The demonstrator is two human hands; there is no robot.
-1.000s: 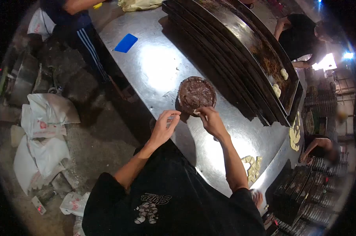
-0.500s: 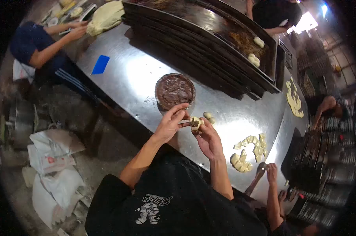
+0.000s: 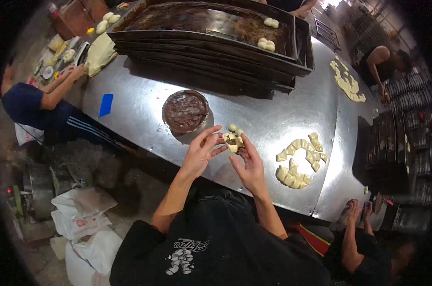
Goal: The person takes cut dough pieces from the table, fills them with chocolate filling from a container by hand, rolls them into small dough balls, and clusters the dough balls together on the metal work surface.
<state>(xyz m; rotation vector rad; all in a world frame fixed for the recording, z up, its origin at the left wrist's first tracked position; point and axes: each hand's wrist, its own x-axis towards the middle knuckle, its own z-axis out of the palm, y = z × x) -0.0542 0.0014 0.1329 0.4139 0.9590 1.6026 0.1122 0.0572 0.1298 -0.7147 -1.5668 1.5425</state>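
Observation:
A flattened piece of dough (image 3: 233, 148) with dark brown filling in its middle is held between my two hands, above the metal table's near edge. The fingertips of my left hand (image 3: 200, 155) pinch its left rim. On the other side, my right hand (image 3: 251, 169) grips it with thumb and fingers, which partly hide it. Just beyond lie two small dough balls (image 3: 232, 127), close together. To the left of them stands a round bowl of dark brown paste (image 3: 185, 112), its surface smeared and uneven.
Cut dough pieces (image 3: 294, 177) lie on the table (image 3: 144, 114) to the right. Stacked dark baking trays (image 3: 206, 50) stand behind, with dough balls (image 3: 266, 45) on top. A blue flat piece (image 3: 106, 105) lies left. Co-workers (image 3: 25, 102) stand around the table; white sacks (image 3: 85, 214) are on the floor.
My view has shifted, and the bowl and trays now appear further left. The dough has been turned so its filling faces up more openly, and my right hand's fingers have spread around it.

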